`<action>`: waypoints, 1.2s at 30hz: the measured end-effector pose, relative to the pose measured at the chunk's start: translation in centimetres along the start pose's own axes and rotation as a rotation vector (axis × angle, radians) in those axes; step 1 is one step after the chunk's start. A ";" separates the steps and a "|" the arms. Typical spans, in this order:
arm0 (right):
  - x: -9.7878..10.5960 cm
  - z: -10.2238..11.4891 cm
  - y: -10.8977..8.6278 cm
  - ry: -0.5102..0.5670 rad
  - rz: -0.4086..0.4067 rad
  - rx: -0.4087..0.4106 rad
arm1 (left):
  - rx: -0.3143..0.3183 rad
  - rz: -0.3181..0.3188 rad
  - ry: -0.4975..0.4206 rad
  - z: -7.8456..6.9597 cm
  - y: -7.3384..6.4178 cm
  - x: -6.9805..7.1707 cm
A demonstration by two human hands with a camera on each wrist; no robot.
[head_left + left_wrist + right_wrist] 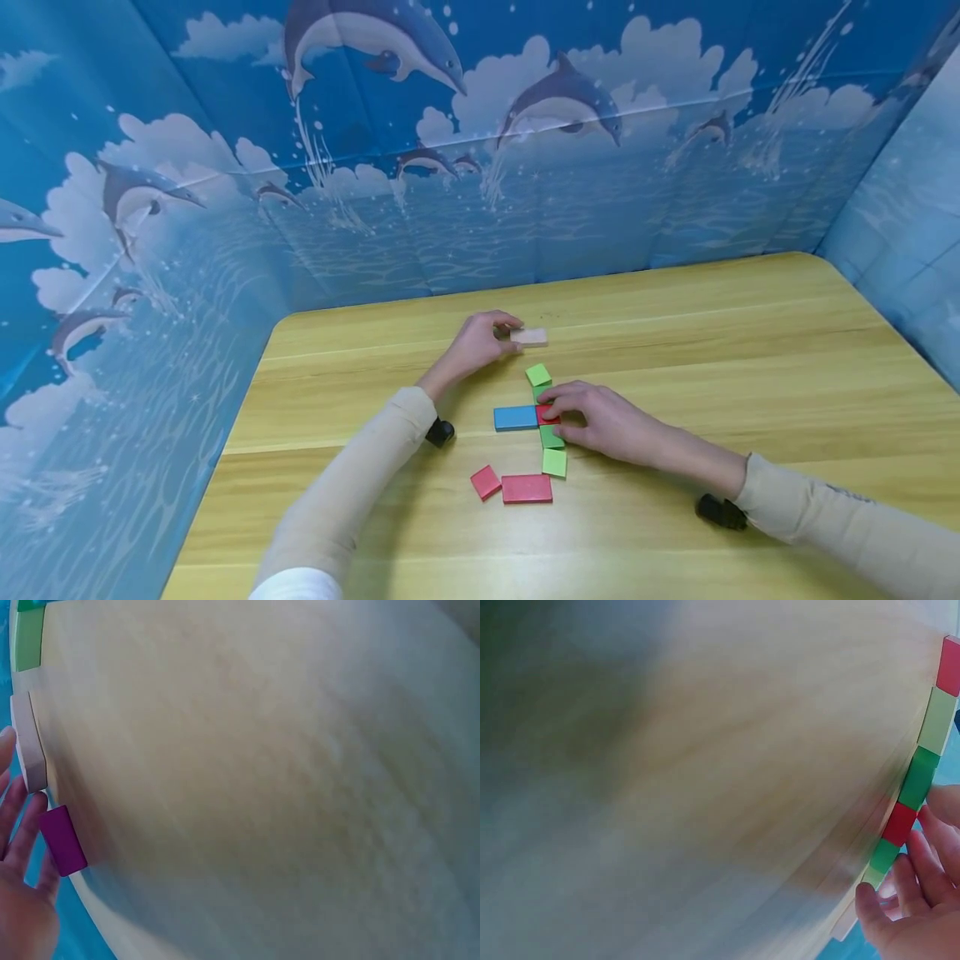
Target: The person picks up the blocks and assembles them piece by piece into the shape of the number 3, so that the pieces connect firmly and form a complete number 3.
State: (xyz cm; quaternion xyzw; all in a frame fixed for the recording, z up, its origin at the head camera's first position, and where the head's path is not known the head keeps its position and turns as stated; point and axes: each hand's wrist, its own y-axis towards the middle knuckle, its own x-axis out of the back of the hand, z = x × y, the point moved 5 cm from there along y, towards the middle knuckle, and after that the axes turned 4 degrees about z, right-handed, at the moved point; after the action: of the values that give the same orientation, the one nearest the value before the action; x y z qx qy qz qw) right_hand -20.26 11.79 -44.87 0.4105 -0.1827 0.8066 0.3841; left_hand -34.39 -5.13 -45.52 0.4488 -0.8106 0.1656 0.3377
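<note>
My left hand (480, 340) is at the far side of the group, thumb and forefinger pinching the left end of a pale wooden block (532, 337). Close to that hand's fingers, a magenta block (64, 841) shows in the left wrist view; the hand hides it from the head view. My right hand (603, 421) reaches in from the right, fingertips touching a small red block (899, 823) in a row of blocks. Dark green blocks (552, 436) flank the red one, with light green blocks (554, 462) at the row's ends. A long blue block (515, 418) adjoins the red one's left side.
Nearer the person lie a long pinkish-red block (527, 489) and a tilted small one (486, 482). Everything lies on a wood-grain table (712, 333). A dolphin-print curtain (480, 225) stands behind and along the sides.
</note>
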 end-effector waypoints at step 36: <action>-0.1 0.0 0.0 0.011 0.004 -0.007 | 0.000 0.022 0.003 -0.7 -0.6 0.2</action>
State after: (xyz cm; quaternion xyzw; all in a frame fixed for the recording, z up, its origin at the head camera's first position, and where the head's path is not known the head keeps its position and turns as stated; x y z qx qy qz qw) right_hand -20.19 11.77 -44.94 0.4044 -0.1841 0.8090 0.3849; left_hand -33.72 -5.17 -44.89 0.4394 -0.8151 0.1700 0.3371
